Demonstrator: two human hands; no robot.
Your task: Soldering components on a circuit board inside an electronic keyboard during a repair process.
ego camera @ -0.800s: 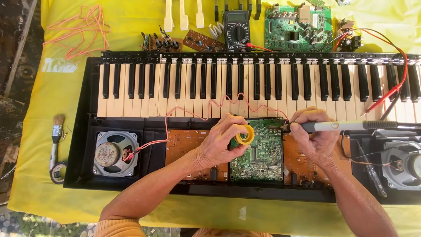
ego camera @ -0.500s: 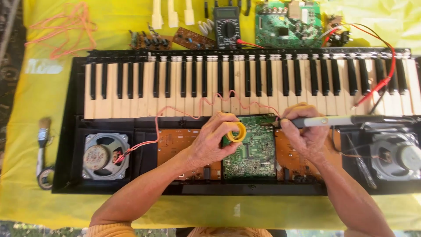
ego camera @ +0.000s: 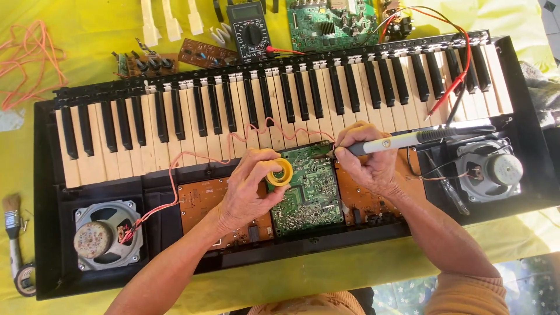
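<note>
Opened keyboard, soldering in hand. Near centre: green circuit board (ego camera: 306,186). Left hand (ego camera: 251,189) pinches a small yellow tin (ego camera: 280,172) at the board's left edge. Right hand (ego camera: 364,160) grips a soldering iron (ego camera: 396,140), tip at the board's far corner. Beyond: keys (ego camera: 280,105); farther, multimeter (ego camera: 249,23). Tip placement likely demands steadiness.

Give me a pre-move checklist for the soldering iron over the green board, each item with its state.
1. Right hand grips the soldering iron: ok.
2. Iron tip sits at the green circuit board top edge: ok.
3. Left hand holds the yellow spool beside the board: ok.
4. Solder strand reaches the tip: cannot tell.
5. Red wire lies off the board's top edge: not ok.
6. Iron is hot: cannot tell.
</note>
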